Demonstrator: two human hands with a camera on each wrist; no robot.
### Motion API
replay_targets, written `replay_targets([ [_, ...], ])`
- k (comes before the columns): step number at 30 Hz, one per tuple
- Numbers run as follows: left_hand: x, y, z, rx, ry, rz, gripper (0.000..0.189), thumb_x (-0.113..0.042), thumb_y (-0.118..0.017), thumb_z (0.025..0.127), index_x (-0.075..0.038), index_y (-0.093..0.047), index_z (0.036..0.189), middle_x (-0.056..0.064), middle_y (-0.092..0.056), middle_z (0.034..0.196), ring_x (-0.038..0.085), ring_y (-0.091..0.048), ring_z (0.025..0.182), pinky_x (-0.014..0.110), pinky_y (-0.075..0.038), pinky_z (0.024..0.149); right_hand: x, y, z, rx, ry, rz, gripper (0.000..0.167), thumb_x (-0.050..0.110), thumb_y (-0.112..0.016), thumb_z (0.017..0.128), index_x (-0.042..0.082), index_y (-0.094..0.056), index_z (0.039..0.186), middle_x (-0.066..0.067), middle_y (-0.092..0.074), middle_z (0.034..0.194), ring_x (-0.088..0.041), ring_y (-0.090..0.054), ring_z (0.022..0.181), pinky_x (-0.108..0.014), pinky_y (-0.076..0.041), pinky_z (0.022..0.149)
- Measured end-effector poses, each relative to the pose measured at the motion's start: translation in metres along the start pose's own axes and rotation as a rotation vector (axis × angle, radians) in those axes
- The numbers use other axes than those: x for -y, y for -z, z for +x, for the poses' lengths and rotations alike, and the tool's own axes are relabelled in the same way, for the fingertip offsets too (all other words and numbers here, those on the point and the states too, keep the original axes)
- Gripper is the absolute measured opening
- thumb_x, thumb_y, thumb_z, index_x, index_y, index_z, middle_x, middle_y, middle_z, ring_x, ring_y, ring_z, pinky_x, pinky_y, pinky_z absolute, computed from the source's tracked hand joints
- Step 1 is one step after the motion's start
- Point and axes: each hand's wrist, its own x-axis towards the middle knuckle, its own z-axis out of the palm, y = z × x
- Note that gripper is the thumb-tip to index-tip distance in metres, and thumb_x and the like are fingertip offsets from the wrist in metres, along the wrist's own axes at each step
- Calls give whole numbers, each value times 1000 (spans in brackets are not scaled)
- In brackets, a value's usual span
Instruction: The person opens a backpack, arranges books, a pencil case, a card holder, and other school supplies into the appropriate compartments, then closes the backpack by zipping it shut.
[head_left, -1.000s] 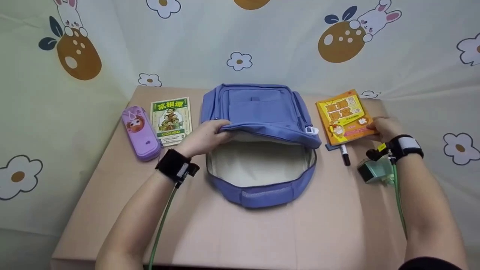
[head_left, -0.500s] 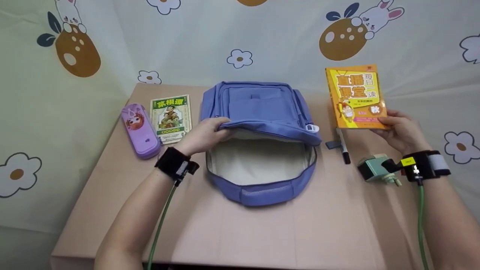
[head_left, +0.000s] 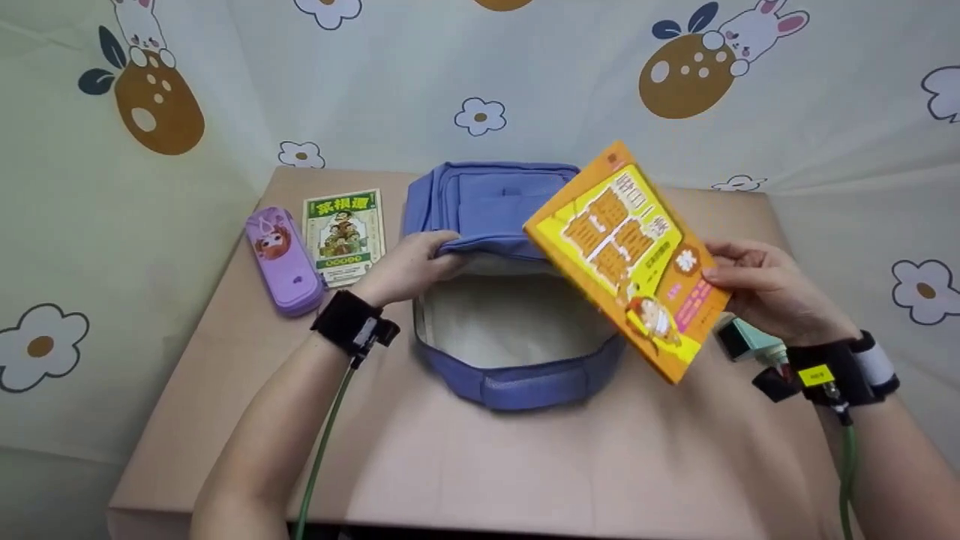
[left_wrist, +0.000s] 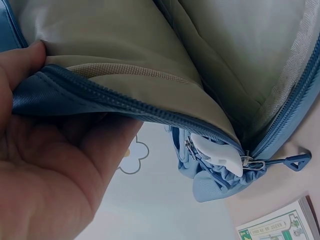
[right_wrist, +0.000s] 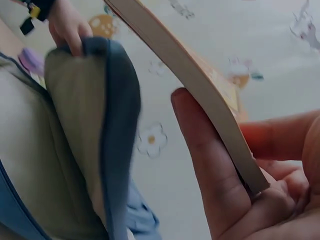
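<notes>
A blue backpack (head_left: 536,390) lies on the table with its main compartment unzipped and its pale lining showing. My left hand (head_left: 409,271) pinches the edge of the raised flap; in the left wrist view the thumb (left_wrist: 25,62) is on the lining side and the fingers are beneath the zipper edge. My right hand (head_left: 780,289) holds an orange book (head_left: 630,262) by one edge, tilted, in the air over the bag's right side. In the right wrist view the book's page block (right_wrist: 200,90) sits between thumb and fingers. The book hides part of the flap and the bag's right corner.
Left of the bag lie a purple pencil case (head_left: 283,262) and a green-and-white book (head_left: 345,236). A small mint-green object with a dark face (head_left: 750,341) stands to the right, partly behind the right hand. A patterned cloth (head_left: 375,82) hangs behind the table (head_left: 420,472).
My right hand has lifted the orange book off the table's right side and brought it leftward to the bag, turning it on the way. The left hand keeps its grip on the flap.
</notes>
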Motion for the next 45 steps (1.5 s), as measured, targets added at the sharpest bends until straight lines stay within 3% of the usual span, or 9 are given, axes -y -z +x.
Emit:
replay_targets([
  [3,0,1,1,1,-2,-16,15,-28,-59,104,-15,-68,102,1,-60,88,18,-56,81,35,-46,74,-3,-17,4,57,-69,-95,39,-9,-40,105,-3,-54,141,-22,-67,126,-30,-71,105,-40,-58,86],
  [9,-1,3,3,0,-12,-41,16,-30,-58,105,-17,-69,102,1,-60,86,18,-56,78,35,-47,71,-27,-39,19,228,-163,-148,37,-8,-42,105,-4,-53,140,-24,-66,127,-30,-72,103,-40,-59,85],
  [14,-3,5,3,10,-13,-38,18,-31,-57,105,-18,-69,107,1,-62,90,17,-58,81,35,-48,74,-57,-48,31,215,-305,-169,35,0,-51,104,-4,-54,139,-24,-67,126,-29,-73,101,-38,-59,83],
  [19,-8,8,2,14,6,-39,18,-32,-56,105,-21,-69,113,1,-62,85,15,-56,69,33,-48,62,-77,-42,38,120,-425,-91,38,3,-54,104,-6,-50,141,-23,-68,125,-27,-73,103,-36,-59,84],
  [23,-12,11,0,7,21,-80,17,-35,-58,105,-25,-69,112,4,-61,81,15,-52,57,32,-44,46,-84,-32,41,-7,-458,21,41,2,-56,103,-8,-48,142,-23,-68,124,-30,-72,105,-35,-58,84],
  [26,-13,14,1,0,14,-98,17,-38,-60,104,-25,-70,110,5,-61,80,16,-53,59,31,-43,45,-85,-27,44,-89,-458,102,42,1,-55,104,-8,-44,143,-23,-67,125,-31,-71,107,-35,-58,85],
  [32,-13,14,2,-14,-11,-98,18,-34,-61,104,-22,-72,111,4,-62,83,17,-56,66,32,-47,56,-90,-22,58,-221,-396,208,51,-1,-48,106,-11,-25,150,-26,-62,129,-32,-69,111,-37,-55,91],
  [37,-13,13,1,-2,7,-94,19,-32,-59,105,-22,-71,116,6,-63,83,17,-56,63,32,-46,49,-102,-28,78,-350,-312,253,67,-4,-45,105,-3,-6,160,-32,-40,148,-35,-63,120,-42,-50,100],
  [45,-13,13,1,15,27,-81,22,-30,-58,105,-21,-71,120,7,-64,85,17,-56,63,32,-47,51,-118,-45,108,-416,-212,291,66,-14,-39,101,4,-15,160,-28,-28,158,-39,-46,138,-45,-50,101],
])
